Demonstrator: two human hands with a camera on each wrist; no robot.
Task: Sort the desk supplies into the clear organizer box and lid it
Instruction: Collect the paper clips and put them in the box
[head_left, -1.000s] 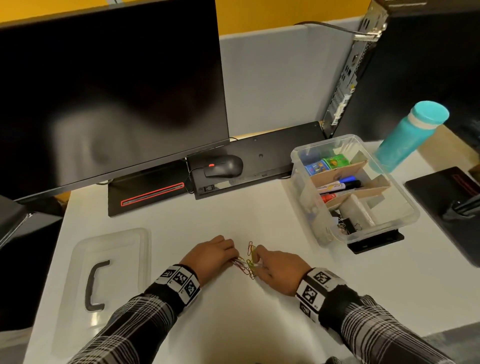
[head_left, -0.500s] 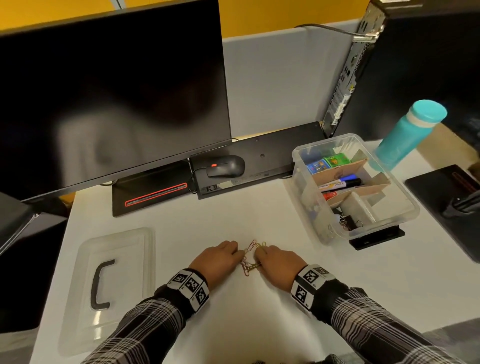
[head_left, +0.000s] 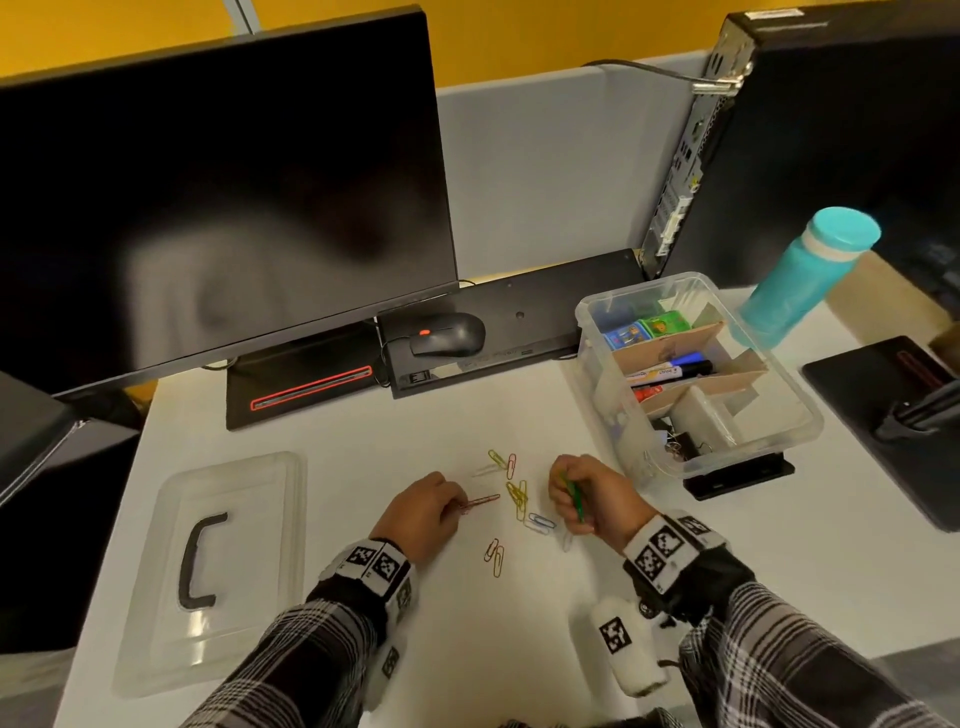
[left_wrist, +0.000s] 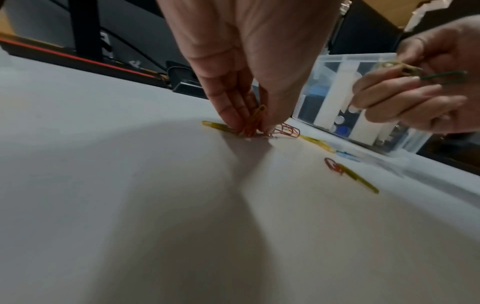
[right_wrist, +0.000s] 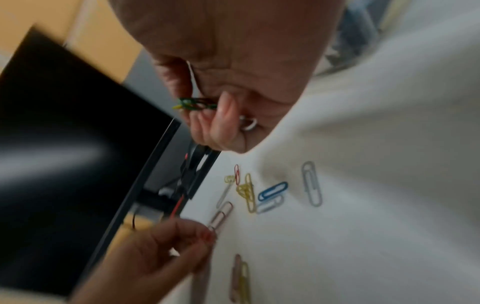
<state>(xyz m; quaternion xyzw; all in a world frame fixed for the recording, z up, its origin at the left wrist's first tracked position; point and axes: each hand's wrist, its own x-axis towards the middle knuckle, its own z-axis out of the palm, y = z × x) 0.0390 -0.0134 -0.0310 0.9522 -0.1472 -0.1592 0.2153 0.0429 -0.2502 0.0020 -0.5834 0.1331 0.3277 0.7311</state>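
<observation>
Both hands work the scattered clips (head_left: 514, 499) near the desk's front edge, likely because such small things must be picked up a few at a time. The left hand (head_left: 421, 514) pinches a red clip (left_wrist: 253, 121) against the desk (head_left: 363, 441); the right hand (head_left: 592, 496) holds green clips (right_wrist: 194, 103) bunched in its curled fingers. The box (head_left: 779, 447) waits open by the right edge, its lid (head_left: 156, 623) at the left. The marker labels are too small to read.

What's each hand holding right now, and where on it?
Left hand pinches red paper clips by one end; right hand pinches green paper clips near one end.
</observation>
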